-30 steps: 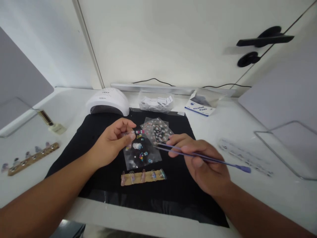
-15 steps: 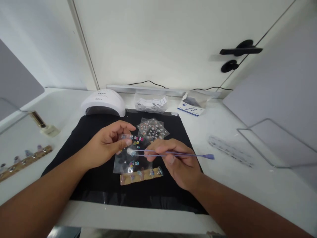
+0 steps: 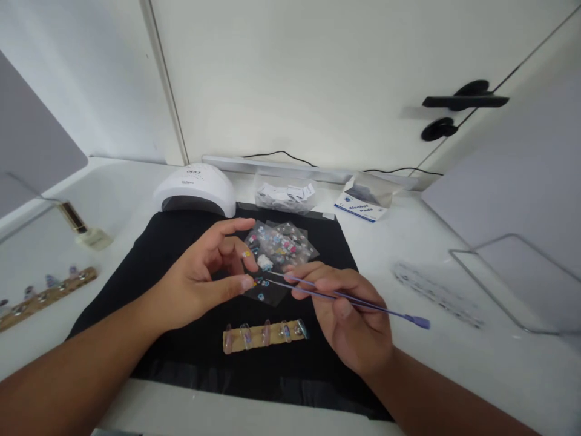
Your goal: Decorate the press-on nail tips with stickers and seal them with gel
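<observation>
My right hand point(image 3: 351, 315) grips a pair of purple tweezers point(image 3: 376, 307), held slanting with the tips to the left. A small white-and-blue decal point(image 3: 264, 263) shows right by the tips; whether they pinch it I cannot tell. My left hand point(image 3: 213, 266) is beside the tips, thumb and fingers apart, with no sheet between them. Behind the fingertips lies a clear sticker sheet point(image 3: 269, 295) with small colourful stickers, overlapping other sheets point(image 3: 306, 239). Nearer me, a tan strip point(image 3: 255, 339) carries several decorated false nails.
On the black mat point(image 3: 190, 363) stands a white nail lamp point(image 3: 197, 184) at the back left. Behind are a clear bag of packets point(image 3: 285, 195) and an alcohol pads box point(image 3: 363, 203). At left are a polish bottle point(image 3: 91, 236) and another nail strip point(image 3: 49, 293).
The sticker sheet has left my left fingers and now lies over the other sheets, farther back. The nail strip is uncovered. My right hand and tweezers tilt more, and the view has shifted slightly.
</observation>
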`<control>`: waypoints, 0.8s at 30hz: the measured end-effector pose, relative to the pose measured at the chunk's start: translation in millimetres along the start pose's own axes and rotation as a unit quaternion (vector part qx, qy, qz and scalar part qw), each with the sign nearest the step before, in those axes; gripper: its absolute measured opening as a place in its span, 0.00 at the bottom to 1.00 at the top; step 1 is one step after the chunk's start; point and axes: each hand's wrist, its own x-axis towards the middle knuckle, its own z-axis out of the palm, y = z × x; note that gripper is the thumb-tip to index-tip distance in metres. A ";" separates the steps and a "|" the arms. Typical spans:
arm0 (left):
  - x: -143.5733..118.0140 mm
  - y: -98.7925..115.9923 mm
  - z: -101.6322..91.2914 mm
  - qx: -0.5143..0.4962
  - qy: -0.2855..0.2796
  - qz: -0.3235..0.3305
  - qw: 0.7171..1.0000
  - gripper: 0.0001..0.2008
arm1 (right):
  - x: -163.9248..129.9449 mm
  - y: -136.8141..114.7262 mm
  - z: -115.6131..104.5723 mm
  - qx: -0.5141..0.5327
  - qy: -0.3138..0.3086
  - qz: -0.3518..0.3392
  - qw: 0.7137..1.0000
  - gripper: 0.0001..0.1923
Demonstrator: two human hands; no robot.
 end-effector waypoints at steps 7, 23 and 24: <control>-2.9 -4.8 4.7 0.039 0.038 0.044 0.998 0.29 | -3.2 3.9 -0.1 -0.025 -0.016 -0.004 1.000 0.11; -2.5 -1.4 2.8 0.061 0.068 0.038 0.995 0.16 | -3.4 -0.9 0.4 -0.025 -0.027 -0.020 0.999 0.12; -2.7 -1.8 2.9 0.057 0.065 0.040 0.995 0.16 | -4.0 -1.2 0.0 -0.028 -0.026 -0.022 0.999 0.12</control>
